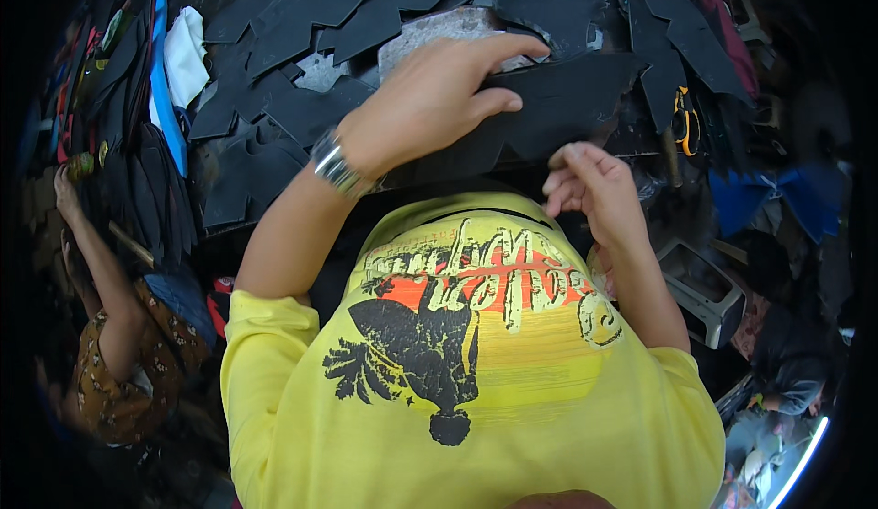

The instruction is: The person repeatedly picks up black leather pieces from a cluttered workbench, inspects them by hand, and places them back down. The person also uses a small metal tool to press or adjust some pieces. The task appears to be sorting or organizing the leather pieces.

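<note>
While black sheet [572,93] lies under parted left grip [434,93], closure of right grip [594,180] unclear.

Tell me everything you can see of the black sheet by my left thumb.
The black sheet looks matte and thin, perhaps rubber or foam, with an uneven right end and a notch in its near edge. It lies roughly flat, close to your body. Your left hand partly hides it; whether either hand touches it is unclear.
</note>
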Motion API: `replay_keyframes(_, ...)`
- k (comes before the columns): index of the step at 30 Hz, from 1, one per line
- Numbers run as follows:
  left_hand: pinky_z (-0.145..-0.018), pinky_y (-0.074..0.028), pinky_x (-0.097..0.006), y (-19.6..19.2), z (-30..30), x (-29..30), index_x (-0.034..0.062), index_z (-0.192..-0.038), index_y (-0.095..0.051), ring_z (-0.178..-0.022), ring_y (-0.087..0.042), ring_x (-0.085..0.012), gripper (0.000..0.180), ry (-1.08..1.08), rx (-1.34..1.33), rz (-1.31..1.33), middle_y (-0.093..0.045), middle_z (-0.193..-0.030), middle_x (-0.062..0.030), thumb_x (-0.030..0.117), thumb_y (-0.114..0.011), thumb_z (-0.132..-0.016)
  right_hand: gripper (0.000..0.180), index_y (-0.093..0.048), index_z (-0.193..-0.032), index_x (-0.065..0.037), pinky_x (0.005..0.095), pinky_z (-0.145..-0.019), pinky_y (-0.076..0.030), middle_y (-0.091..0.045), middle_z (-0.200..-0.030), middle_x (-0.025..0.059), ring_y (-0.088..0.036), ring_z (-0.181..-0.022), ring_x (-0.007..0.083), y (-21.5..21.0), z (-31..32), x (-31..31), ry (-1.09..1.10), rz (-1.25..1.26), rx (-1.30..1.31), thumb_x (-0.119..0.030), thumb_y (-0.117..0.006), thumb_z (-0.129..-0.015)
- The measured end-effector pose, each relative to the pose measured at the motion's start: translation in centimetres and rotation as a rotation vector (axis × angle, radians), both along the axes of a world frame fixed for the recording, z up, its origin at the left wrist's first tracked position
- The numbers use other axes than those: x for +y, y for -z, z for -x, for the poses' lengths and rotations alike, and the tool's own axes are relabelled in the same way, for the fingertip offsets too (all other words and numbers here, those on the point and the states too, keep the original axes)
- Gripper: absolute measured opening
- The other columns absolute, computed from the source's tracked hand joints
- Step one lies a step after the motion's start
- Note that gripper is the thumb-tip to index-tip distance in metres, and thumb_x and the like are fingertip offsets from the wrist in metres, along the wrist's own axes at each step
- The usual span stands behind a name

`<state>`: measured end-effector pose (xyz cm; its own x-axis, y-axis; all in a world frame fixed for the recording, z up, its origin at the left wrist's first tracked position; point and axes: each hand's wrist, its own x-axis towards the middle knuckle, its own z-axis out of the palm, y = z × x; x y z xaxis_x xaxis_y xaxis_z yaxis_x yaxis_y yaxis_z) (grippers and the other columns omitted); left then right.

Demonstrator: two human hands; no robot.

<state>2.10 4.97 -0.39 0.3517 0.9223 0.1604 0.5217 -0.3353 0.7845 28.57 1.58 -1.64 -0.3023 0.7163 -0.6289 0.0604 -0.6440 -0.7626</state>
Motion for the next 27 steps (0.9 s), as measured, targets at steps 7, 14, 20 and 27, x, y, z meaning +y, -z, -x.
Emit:
replay_keyframes(7,-0.11,-0.042,-0.05,2.3,-2.7,-1.2,0.0083,-0.138,-0.061,-0.133,-0.052,-0.0364,0.054,-0.075,0.329,-0.344,-0.054,-0.147,-0.0142,0.013,-0.077,-0.086,0.023,-0.07,-0.115,0.0,0.0338,-0.075,-0.057,-0.074,-0.105,0.015,-0.074,-0.092,0.0255,-1.5,-0.1,-1.5,-0.322,-0.997,-0.405,-0.013,-0.073,-0.095)
replay_keyframes(14,-0.128,-0.021,-0.048,3.4,-2.2,-6.5,0.0044,-0.16,-0.036,-0.157,-0.026,-0.0323,0.076,0.061,0.431,-0.129,-0.033,-0.167,-0.0174,0.043,-0.061,-0.1,0.081,-0.043,-0.156,-0.01,0.0521,-0.123,-0.029,-0.037,-0.164,0.017,-0.034,-0.152,0.0363,1.8,1.1,-0.5,-0.731,-1.333,-0.75,-0.03,-0.078,-0.086)
replay_keyframes(20,-0.129,-0.015,-0.048,3.4,-1.2,-6.8,0.0089,-0.163,-0.032,-0.159,-0.022,-0.0268,0.087,0.05,0.525,-0.115,-0.029,-0.17,-0.0132,0.058,-0.059,-0.096,0.086,-0.039,-0.158,-0.006,0.0506,-0.125,-0.027,-0.037,-0.164,0.0173,-0.033,-0.154,0.0344,3.3,0.9,-1.0,-0.619,-1.331,-0.786,-0.036,-0.076,-0.087)
replay_keyframes(27,-0.128,-0.014,-0.052,3.1,-0.4,-7.6,0.0105,-0.163,-0.033,-0.158,-0.024,-0.0256,0.089,-0.052,0.579,-0.092,-0.028,-0.17,-0.0118,0.061,-0.06,-0.094,0.087,-0.038,-0.158,-0.006,0.0566,-0.123,-0.024,-0.041,-0.162,0.0159,-0.036,-0.153,0.0322,2.0,1.3,-1.2,-0.599,-1.27,-0.905,-0.039,-0.077,-0.087)
